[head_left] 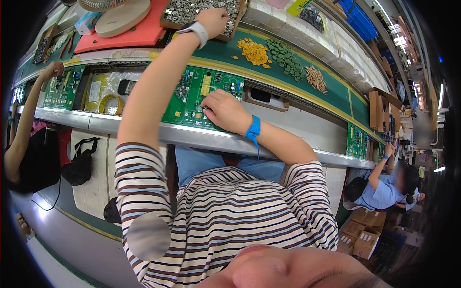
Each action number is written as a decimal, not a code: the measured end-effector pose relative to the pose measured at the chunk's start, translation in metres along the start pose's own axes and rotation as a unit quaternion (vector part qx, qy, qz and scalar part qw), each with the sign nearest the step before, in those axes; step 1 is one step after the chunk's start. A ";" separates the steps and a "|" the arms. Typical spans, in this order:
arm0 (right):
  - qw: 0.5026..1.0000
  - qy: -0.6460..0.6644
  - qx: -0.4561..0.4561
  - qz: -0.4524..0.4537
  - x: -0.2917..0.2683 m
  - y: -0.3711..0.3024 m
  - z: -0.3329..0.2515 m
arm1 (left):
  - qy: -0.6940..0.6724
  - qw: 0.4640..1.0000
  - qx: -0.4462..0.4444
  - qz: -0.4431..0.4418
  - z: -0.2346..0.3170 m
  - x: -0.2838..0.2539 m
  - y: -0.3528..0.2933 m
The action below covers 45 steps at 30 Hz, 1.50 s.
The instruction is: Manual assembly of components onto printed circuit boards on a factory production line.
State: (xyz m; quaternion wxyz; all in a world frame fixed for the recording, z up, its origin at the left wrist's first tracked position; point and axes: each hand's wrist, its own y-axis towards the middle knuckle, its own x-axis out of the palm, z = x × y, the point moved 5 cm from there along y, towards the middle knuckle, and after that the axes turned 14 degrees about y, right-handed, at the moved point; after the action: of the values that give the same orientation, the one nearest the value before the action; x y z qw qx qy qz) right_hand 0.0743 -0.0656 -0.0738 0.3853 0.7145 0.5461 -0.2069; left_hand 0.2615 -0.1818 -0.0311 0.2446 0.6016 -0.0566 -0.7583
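Observation:
My left hand (212, 23), with a pale watch at its wrist, is over a brown tray (173, 25) of small silvery metal parts (184, 10). Its fingers are curled together, and whatever they hold is hidden. My right hand (225, 111), wearing a blue wrist strap (253, 128), rests at a green circuit board (179, 114) in front of me. Its thumb and fingers are pinched low over the board, around something too small to name. A yellow transformer-like block (206, 85) stands on the board just beyond these fingers.
Piles of yellow discs (254, 52), green discs (284, 60) and tan pieces (315, 78) lie on the green bench strip. A fan base (123, 18) stands on a red foam sheet (144, 36). Co-workers' hands (51, 70) (389, 150) work at boards on either side.

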 end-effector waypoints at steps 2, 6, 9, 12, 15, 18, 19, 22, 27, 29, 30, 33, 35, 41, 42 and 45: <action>1.000 -0.003 -0.015 0.010 0.002 -0.003 0.003 | -0.214 0.973 -0.006 -0.092 0.003 -0.016 -0.026; 1.000 0.011 -0.024 0.008 0.008 -0.002 -0.003 | -0.384 0.910 -0.030 -0.153 -0.004 -0.053 -0.103; 0.999 0.020 0.024 0.037 0.004 -0.001 -0.001 | -0.320 0.938 -0.047 -0.121 -0.017 -0.070 -0.152; 1.000 -0.021 -0.009 0.003 0.007 -0.002 -0.001 | -0.211 0.970 -0.078 -0.090 -0.038 -0.082 -0.191; 0.999 -0.033 -0.025 -0.012 0.001 -0.002 0.001 | -0.108 0.984 -0.097 -0.105 -0.052 -0.085 -0.217; 0.997 -0.032 0.067 -0.007 -0.038 0.001 0.020 | -0.024 0.988 -0.084 -0.127 -0.054 -0.085 -0.234; 0.995 -0.074 0.050 0.043 -0.064 0.000 0.030 | 0.019 0.994 -0.038 -0.105 -0.052 -0.082 -0.236; 0.945 -0.256 0.165 0.121 -0.127 -0.018 0.091 | 0.072 0.993 0.008 -0.092 -0.053 -0.081 -0.242; 0.879 -0.330 0.331 0.099 -0.153 -0.059 0.148 | 0.080 0.989 -0.007 -0.122 -0.060 -0.072 -0.239; 0.903 -0.319 0.263 0.118 -0.151 -0.060 0.149 | 0.080 0.989 -0.006 -0.124 -0.059 -0.072 -0.239; 0.903 -0.319 0.262 0.119 -0.150 -0.060 0.151 | 0.081 0.989 -0.007 -0.125 -0.059 -0.072 -0.239; 0.917 -0.276 0.243 0.154 -0.150 -0.059 0.153 | 0.098 0.986 -0.017 -0.136 -0.059 -0.070 -0.240; 0.913 -0.289 0.221 0.186 -0.153 -0.059 0.152 | 0.103 0.986 -0.012 -0.132 -0.059 -0.068 -0.240; 0.917 -0.231 0.151 0.287 -0.168 -0.069 0.151 | 0.118 0.984 0.004 -0.131 -0.035 -0.079 -0.225; 0.919 -0.205 0.135 0.309 -0.171 -0.068 0.151 | 0.118 0.986 -0.013 -0.117 -0.027 -0.086 -0.221; 0.915 -0.042 0.198 0.350 -0.169 -0.058 0.141 | 0.072 0.993 0.043 -0.081 0.009 -0.084 -0.201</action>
State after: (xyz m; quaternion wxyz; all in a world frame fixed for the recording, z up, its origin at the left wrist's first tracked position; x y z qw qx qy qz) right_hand -0.0167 -0.2739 -0.0584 0.3061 0.9122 0.1926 -0.1927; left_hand 0.2052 0.0289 -0.0304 0.1598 0.6670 -0.0224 -0.7274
